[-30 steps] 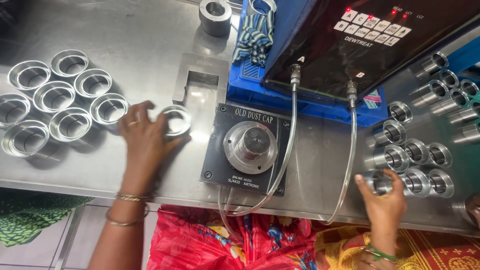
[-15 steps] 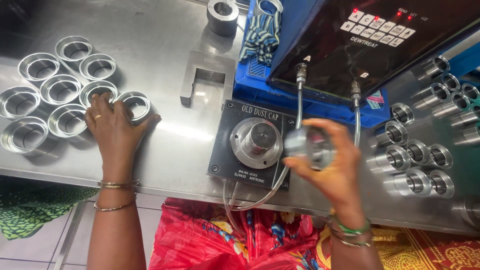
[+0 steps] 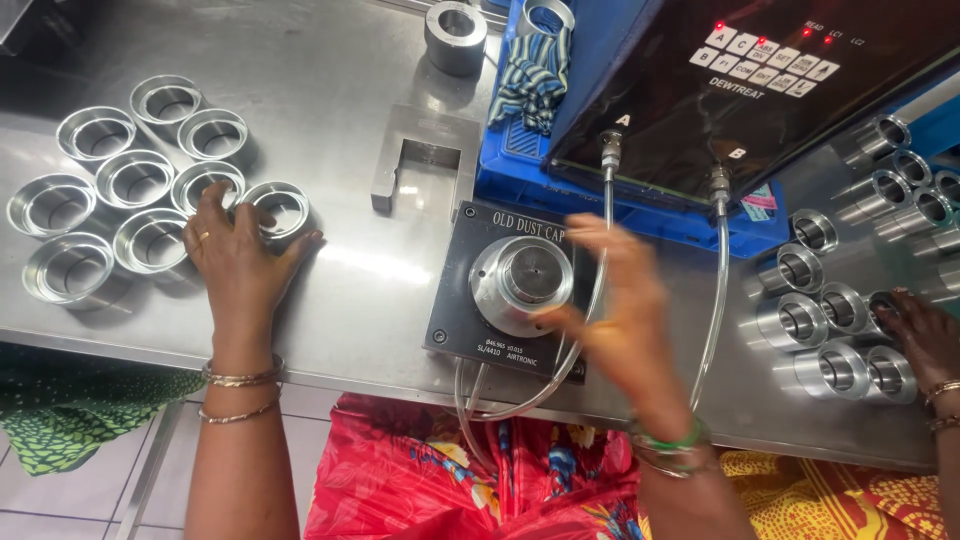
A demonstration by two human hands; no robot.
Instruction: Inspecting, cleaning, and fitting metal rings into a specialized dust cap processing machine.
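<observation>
Fingers of the left hand (image 3: 238, 262) rest spread on a metal ring (image 3: 279, 207) just ahead, while the right hand (image 3: 612, 305), loosely open and empty, hovers beside the round gauge fixture (image 3: 522, 283).

Steel table (image 3: 330, 60) bearing a U-shaped metal bracket (image 3: 425, 150), a thick steel ring (image 3: 456, 36), a striped cloth (image 3: 532, 80) on a blue base (image 3: 640, 215), a black control panel (image 3: 760, 90), and two clear hoses (image 3: 712, 320).

Shiny machined metal cups (image 3: 150, 180), brushed steel table (image 3: 330, 90), glossy black panel (image 3: 760, 90)
</observation>
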